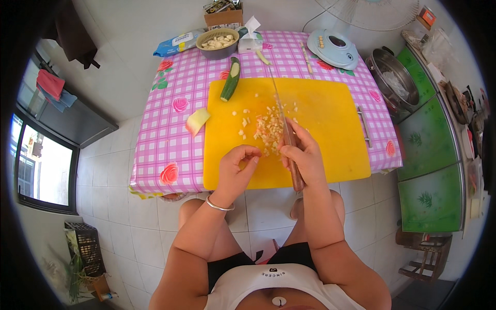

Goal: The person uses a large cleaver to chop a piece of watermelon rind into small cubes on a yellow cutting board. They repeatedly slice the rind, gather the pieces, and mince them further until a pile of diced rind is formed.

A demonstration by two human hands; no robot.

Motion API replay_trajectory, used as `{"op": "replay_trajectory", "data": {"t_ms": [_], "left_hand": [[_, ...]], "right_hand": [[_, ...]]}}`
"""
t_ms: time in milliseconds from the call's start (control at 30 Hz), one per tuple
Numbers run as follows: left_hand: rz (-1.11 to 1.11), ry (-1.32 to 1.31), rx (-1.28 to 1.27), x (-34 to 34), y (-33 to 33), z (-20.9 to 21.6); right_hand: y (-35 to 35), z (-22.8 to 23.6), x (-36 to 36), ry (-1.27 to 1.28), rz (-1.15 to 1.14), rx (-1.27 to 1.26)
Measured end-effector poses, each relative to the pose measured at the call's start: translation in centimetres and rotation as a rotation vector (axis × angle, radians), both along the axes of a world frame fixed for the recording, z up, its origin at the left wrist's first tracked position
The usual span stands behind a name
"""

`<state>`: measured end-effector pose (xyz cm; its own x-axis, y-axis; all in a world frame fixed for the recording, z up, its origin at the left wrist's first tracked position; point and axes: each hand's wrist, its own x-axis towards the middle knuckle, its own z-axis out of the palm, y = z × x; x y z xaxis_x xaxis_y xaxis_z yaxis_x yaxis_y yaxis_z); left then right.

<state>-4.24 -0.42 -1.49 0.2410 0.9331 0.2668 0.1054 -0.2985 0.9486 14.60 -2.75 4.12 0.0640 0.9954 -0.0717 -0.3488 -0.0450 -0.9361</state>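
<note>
Both grips closed: right hand [305, 155] holds knife [281, 116] through chopped bits [268, 129]; left hand [235, 168] curled beside.

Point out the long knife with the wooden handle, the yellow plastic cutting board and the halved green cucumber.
long knife with the wooden handle [277, 106], head view, on the blade.
yellow plastic cutting board [330, 129], head view, on a bare part.
halved green cucumber [229, 82], head view, on its dark skin.

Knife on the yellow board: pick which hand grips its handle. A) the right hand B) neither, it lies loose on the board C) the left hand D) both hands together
A: the right hand is closed round the brown handle of the knife, its blade over the chopped pieces, while the left hand is curled on the yellow cutting board beside it.
</note>
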Motion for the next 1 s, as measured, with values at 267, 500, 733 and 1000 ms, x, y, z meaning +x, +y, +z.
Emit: {"op": "replay_trajectory", "data": {"t_ms": [267, 500, 733, 1000], "left_hand": [[0.010, 0.005, -0.009, -0.2, -0.1, 0.0], [0.010, 0.027, -0.004, 0.0, 0.0, -0.1], [-0.002, 0.016, -0.004, 0.0, 0.0, 0.0], [0.001, 0.010, -0.004, -0.2, -0.2, 0.0]], "right_hand": [[-1.8, 2.2, 0.8, 0.022, -0.022, 0.042], [-0.7, 0.4, 0.1, -0.052, 0.009, -0.004], [-0.5, 0.6, 0.0, 0.011, 0.048, -0.016], [-1.2, 1.7, 0.1, 0.053, 0.082, 0.006]]}}
